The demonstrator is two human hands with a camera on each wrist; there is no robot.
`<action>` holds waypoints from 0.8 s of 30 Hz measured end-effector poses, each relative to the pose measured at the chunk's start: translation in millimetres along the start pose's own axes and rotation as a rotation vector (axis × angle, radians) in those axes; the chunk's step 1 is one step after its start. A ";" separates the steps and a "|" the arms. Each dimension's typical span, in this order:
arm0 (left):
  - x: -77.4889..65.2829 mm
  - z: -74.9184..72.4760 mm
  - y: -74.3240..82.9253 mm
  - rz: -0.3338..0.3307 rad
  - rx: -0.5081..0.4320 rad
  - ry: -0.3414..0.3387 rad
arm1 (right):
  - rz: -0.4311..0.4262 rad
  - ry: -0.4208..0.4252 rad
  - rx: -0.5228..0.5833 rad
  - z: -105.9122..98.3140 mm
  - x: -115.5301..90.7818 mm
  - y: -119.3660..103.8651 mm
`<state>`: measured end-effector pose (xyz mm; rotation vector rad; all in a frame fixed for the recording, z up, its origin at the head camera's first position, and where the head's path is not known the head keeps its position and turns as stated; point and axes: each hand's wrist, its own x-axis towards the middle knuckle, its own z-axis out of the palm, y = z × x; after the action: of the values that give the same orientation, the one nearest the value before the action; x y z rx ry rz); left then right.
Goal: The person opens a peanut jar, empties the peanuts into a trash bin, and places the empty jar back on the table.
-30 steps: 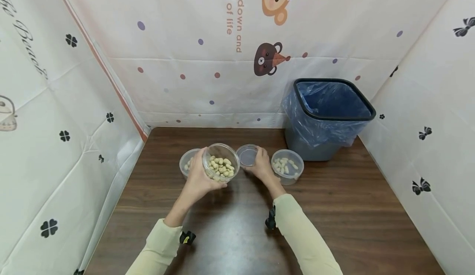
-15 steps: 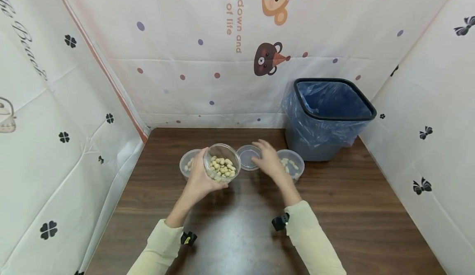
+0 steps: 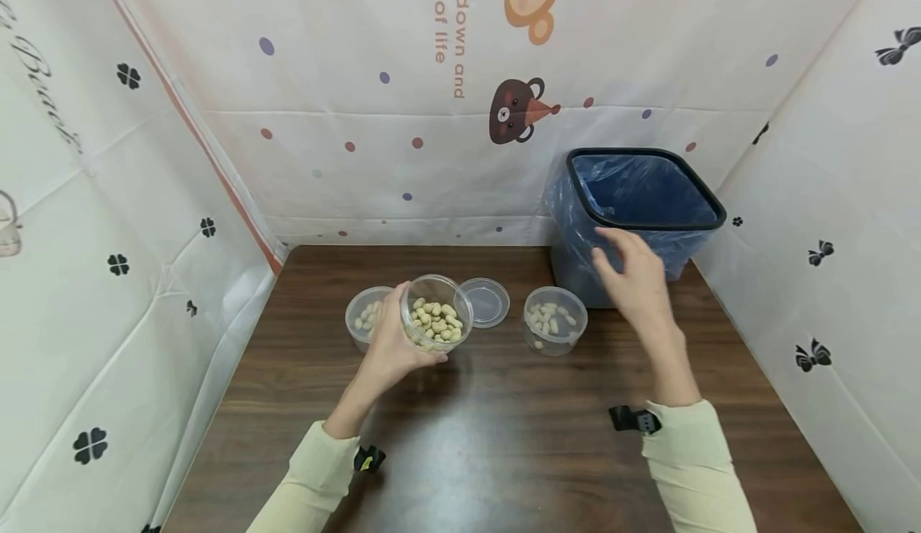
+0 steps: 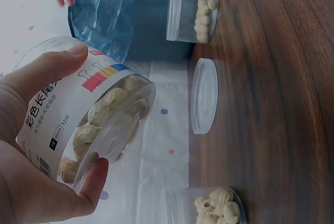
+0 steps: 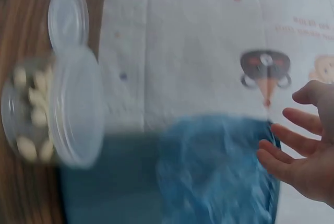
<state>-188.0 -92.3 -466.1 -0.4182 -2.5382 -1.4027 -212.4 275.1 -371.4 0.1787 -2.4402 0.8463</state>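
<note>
My left hand (image 3: 388,341) grips a clear plastic jar (image 4: 57,125) of unshelled peanuts. The jar is tilted, with its paper label facing the left wrist camera. On the table behind it lies a flat clear lid (image 3: 485,303). Partly covered by the left hand is a round tub (image 3: 352,313) of peanuts; a similar tub (image 3: 554,348) stands right of the lid. My right hand (image 3: 639,285) is raised before the bin's front rim, fingers spread, holding nothing.
A grey waste bin (image 3: 572,273) with a black rim and a blue-looking plastic liner stands at the back right. Printed white cloth (image 3: 388,173) hangs behind and on both sides of the brown wooden table (image 3: 518,437).
My right hand has let go of the lid, lifted off and moved right to the bin. The lid stays on the table. The left hand and jar have barely moved.
</note>
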 end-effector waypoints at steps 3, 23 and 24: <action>-1.0 0.1 -0.6 0.008 -0.004 0.003 | 0.071 0.059 -0.008 -19.0 -2.9 12.3; 2.8 1.1 10.0 0.012 -0.013 -0.026 | 0.623 0.024 -0.032 -99.6 44.3 94.7; 3.3 1.3 10.9 0.009 -0.010 -0.030 | 0.645 -0.005 0.018 -102.5 48.0 97.7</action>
<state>-187.4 -85.3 -457.2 -0.4545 -2.5506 -1.4166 -234.9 417.3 -330.8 -0.6331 -2.5165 1.1236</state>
